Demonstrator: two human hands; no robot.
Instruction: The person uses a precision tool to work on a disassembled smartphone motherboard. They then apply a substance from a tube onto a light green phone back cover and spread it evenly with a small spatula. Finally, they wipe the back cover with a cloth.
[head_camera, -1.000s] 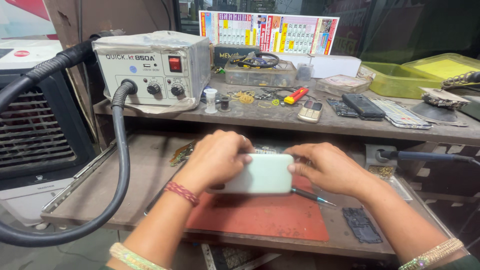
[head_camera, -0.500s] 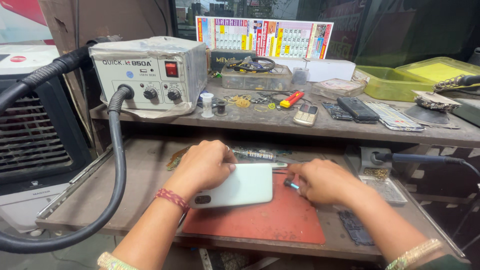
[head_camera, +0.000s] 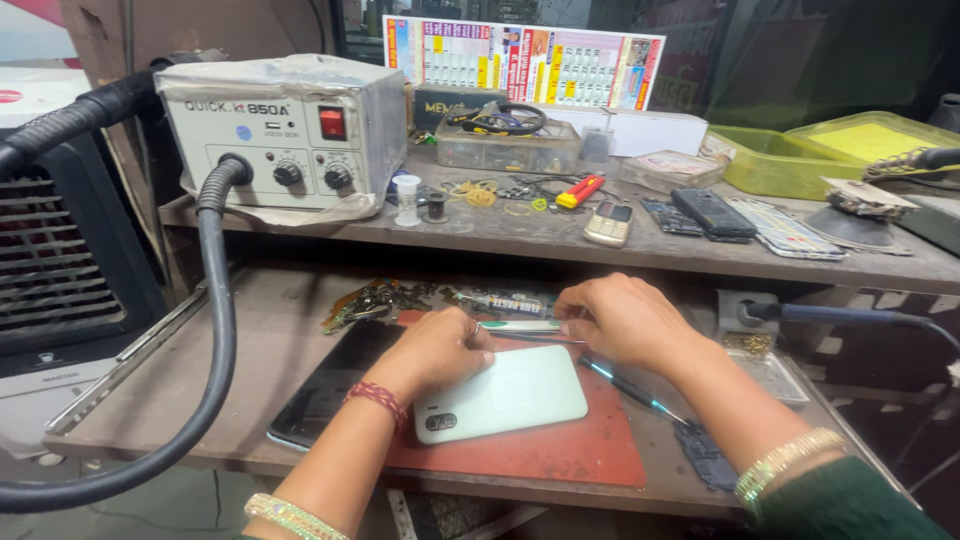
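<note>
The left hand rests flat on the upper left corner of the pale green phone, fingers spread, pinning it face-down on the red mat. Just beyond the phone, the right hand closes its fingertips on the tweezers. Judged step: tool pickup. The next move calls for a firm pinch while the phone is kept steady.

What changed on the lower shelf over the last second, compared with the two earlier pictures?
Both hands let go of the pale green phone, which now lies back-up on the red mat. The right hand moved away to the tweezers behind it; the left hand rests at the phone's upper edge. The hot-air station and small screwdriver stayed put.
</note>
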